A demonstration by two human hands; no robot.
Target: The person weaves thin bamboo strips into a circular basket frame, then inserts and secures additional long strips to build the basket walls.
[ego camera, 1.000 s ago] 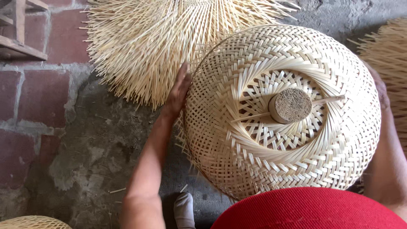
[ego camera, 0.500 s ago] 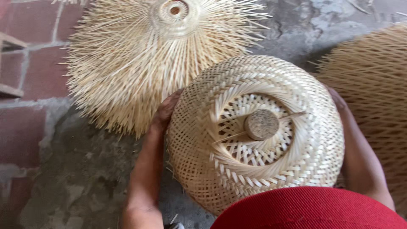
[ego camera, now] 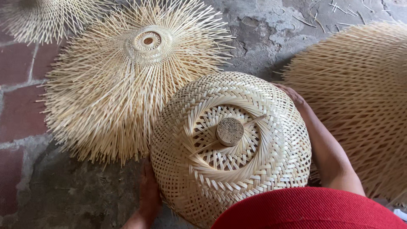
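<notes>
Woven bamboo dome (ego camera: 231, 148): a rounded, basket-like shade of pale strips, positioned low in the centre of the head view, held above the grey concrete floor (ego camera: 263, 34). Its crown faces the camera. A round brown plug (ego camera: 229, 131) sits at the centre of the crown, ringed by an open lattice zone, then by a spiral band of flat strips, then by tight weave running down the sides.

Left hand (ego camera: 149, 193): placed against the lower left flank of the dome, touching the weave. Only the back of the hand and part of the wrist show; the fingers run under the dome's curve, so whether they are spread or together cannot be determined.

Right hand (ego camera: 292, 95): placed on the upper right shoulder of the dome, with the forearm running down along its right side. The visible fingers lie flat and close together against the weave, apparently pressing rather than clamping.

Surroundings: an unfinished bamboo piece (ego camera: 135, 76) lies flat on the floor just beyond the dome to the upper left, its loose strip ends radiating outward from a small woven ring. A second spiky piece (ego camera: 42, 17) lies at the top left corner. A large domed bamboo form (ego camera: 360, 101) fills the right edge, behind the right forearm. Red brick paving (ego camera: 21, 106) borders the concrete at left. A red garment (ego camera: 313, 210) occupies the bottom edge.
</notes>
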